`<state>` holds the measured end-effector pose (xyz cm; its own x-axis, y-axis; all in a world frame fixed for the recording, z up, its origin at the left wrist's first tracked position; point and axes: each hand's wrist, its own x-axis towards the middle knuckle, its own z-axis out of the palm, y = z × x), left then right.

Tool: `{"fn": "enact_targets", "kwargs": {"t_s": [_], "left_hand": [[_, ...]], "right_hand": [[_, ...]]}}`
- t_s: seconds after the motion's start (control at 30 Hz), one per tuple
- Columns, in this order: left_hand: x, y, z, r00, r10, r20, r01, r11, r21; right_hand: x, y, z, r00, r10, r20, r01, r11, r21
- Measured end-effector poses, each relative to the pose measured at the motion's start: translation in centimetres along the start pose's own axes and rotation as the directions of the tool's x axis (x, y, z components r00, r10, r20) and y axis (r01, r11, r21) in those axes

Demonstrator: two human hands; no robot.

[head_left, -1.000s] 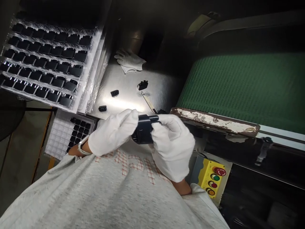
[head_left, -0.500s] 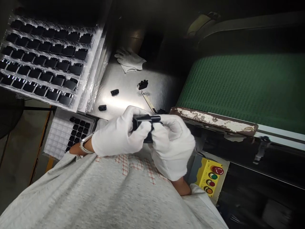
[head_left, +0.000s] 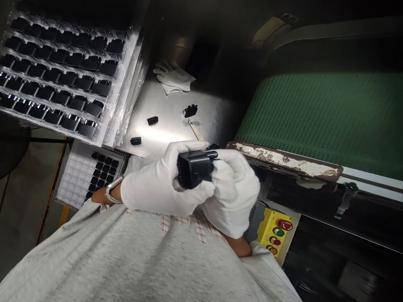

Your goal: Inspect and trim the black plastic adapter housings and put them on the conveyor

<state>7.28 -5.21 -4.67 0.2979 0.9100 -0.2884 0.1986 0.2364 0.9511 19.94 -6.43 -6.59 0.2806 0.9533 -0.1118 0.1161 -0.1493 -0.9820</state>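
Observation:
Between my two gloved hands is a black plastic housing (head_left: 195, 168), hollow on its left side, with rounded pegs sticking out at its upper right. My left hand (head_left: 170, 184) is closed around its left and lower sides, thumb along the bottom. My right hand (head_left: 231, 188) has its fingers bent against the right end; the fingertips are partly hidden, and whether they pinch a further small piece I cannot tell. Just beyond the hands, a light-handled craft knife (head_left: 196, 131) lies on the metal table. Near its tip stands a small black part with knobs (head_left: 190, 110).
Two small black parts, one nearer (head_left: 135, 141) and one farther (head_left: 153, 120), lie on the metal table (head_left: 170, 132). White gloves (head_left: 174, 77) rest behind them. Stacked trays of black housings (head_left: 59, 75) stand left; a smaller-part tray (head_left: 78, 172) sits lower. Right are a green conveyor belt (head_left: 327, 117) and yellow button box (head_left: 273, 230).
The black housing has turned in my hands, so its broad face and hollow side now show. My left thumb has slid down and right to its lower edge.

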Motion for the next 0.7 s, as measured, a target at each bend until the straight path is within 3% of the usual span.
{"fn": "enact_targets", "kwargs": {"t_s": [0.1, 0.37, 0.5, 0.7], "left_hand": [[0.5, -0.3, 0.1, 0.996, 0.089, -0.027, -0.087, 0.993, 0.081], [1.7, -2.2, 0.1, 0.994, 0.111, 0.007, -0.111, 0.993, -0.032], [2.2, -3.3, 0.0, 0.965, 0.263, 0.002, -0.263, 0.964, 0.048], [1.5, -1.7, -0.6, 0.980, 0.192, 0.053, -0.198, 0.971, 0.134]], "right_hand": [[0.1, 0.1, 0.3, 0.998, -0.044, -0.046, 0.042, 0.999, -0.030], [0.4, 0.5, 1.4, 0.980, -0.148, -0.134, 0.140, 0.988, -0.067], [0.5, 0.5, 1.4, 0.990, -0.111, -0.087, 0.110, 0.994, -0.024], [0.6, 0.7, 1.1, 1.000, 0.021, -0.023, -0.019, 0.995, 0.095]]}}
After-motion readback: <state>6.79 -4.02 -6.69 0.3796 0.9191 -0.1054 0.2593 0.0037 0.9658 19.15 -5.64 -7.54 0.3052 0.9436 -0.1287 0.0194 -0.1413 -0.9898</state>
